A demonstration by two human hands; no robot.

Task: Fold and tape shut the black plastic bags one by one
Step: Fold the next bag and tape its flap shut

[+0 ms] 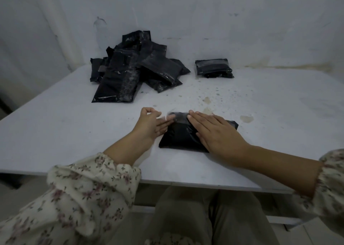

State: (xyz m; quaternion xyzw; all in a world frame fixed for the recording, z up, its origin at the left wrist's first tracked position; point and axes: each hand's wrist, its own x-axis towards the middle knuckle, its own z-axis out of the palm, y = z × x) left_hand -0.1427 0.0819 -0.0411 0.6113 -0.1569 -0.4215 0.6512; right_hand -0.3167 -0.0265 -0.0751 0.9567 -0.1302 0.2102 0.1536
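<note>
Head view: right hand (219,133) flat on bag (178,137); left hand (150,123) touching it

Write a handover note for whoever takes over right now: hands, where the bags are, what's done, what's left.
Left hand: open, fingers against the left end of the near bag, where clear tape shines; that spot is blurred.
Right hand: open, pressed flat on top of that bag.
Done: one folded taped bag lies apart at the back right of the table.
Left: finish taping the near bag, then probably work through the pile at the back left. Some bags there show shiny strips, so check each.
</note>
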